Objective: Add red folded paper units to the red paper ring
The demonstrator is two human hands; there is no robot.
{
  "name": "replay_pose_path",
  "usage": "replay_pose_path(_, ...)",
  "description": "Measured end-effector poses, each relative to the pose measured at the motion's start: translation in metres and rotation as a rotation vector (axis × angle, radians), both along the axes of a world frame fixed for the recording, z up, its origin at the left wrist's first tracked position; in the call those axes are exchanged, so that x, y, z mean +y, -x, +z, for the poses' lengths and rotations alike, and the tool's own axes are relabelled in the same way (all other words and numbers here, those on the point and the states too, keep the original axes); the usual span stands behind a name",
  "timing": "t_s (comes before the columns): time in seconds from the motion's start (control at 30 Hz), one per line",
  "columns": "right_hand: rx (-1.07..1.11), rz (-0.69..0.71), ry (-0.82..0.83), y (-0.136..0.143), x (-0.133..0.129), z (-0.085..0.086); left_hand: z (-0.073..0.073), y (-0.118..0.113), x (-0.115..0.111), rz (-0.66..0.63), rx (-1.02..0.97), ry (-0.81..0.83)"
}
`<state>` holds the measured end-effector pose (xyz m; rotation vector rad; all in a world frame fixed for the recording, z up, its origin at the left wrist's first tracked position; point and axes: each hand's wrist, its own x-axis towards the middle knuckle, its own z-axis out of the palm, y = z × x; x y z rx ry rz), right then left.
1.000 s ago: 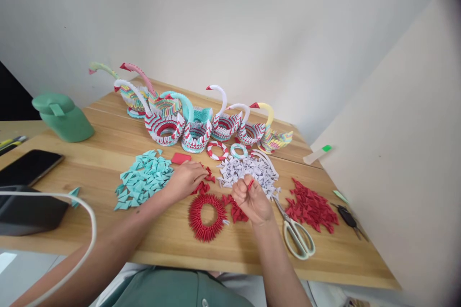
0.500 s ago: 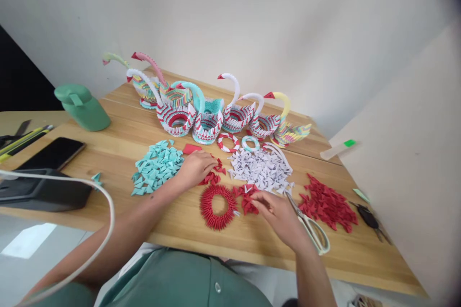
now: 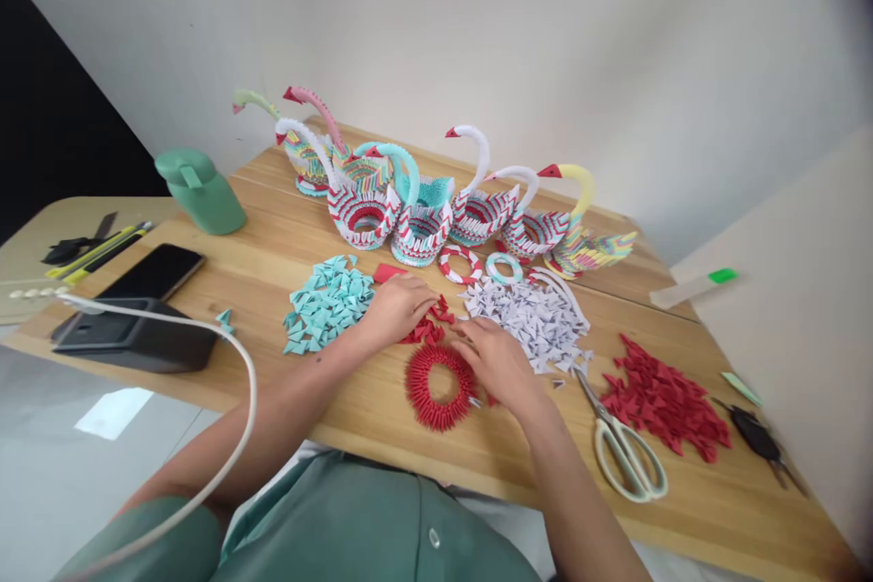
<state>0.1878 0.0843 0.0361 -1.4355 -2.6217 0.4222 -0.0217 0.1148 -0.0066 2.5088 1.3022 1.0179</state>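
Note:
My left hand is over small red folded paper pieces, its fingers bent together; what they hold, if anything, is too small to make out. Close to it on the right, my right hand reaches in with curled fingers, its tips near the same red pieces and their contents hidden. Just below both hands lies a spiky red paper ring on the wooden table. Turquoise pieces are heaped left of my left hand, white pieces beyond my right hand.
Paper swans line the back, with two small rings before them. Scissors and a red pile lie right. A green flask, phone, black device and white cable are left.
My right hand has moved up and left toward my left hand, away from the red pieces right of the ring. The camera view has shifted, so the table appears further right.

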Motion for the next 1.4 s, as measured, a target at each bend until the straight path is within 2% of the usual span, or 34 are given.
replay_pose_path(0.2,-0.067,0.036,0.028,0.021,0.013,-0.006,0.005,0.002,0.000,-0.006,0.015,0.012)
replay_pose_path(0.47,0.026,0.019,0.074,0.016,0.014,-0.011,0.004,0.000,0.000,-0.014,0.013,0.026)
replay_pose_path(0.63,0.130,-0.134,0.029,-0.017,0.013,0.004,0.002,0.000,0.000,-0.012,0.017,0.024)
replay_pose_path(0.73,0.189,-0.246,-0.032,-0.045,0.001,0.014,0.001,0.002,0.001,-0.008,0.014,0.026)
replay_pose_path(0.8,0.248,-0.322,-0.036,-0.062,-0.011,0.015,-0.001,0.003,0.002,0.000,0.007,0.032)
replay_pose_path(0.97,0.233,-0.281,0.030,-0.092,-0.043,0.002,-0.006,0.004,0.004,0.020,-0.011,0.054)
replay_pose_path(1.1,0.258,-0.228,0.026,-0.103,-0.050,-0.006,-0.008,0.002,0.004,0.025,-0.015,0.071)
replay_pose_path(1.27,0.276,-0.195,-0.058,-0.086,-0.035,-0.006,-0.008,0.001,0.005,0.031,-0.027,0.081)
replay_pose_path(1.4,0.188,-0.054,-0.110,-0.051,-0.015,-0.006,-0.006,0.004,0.006,0.059,-0.049,0.075)
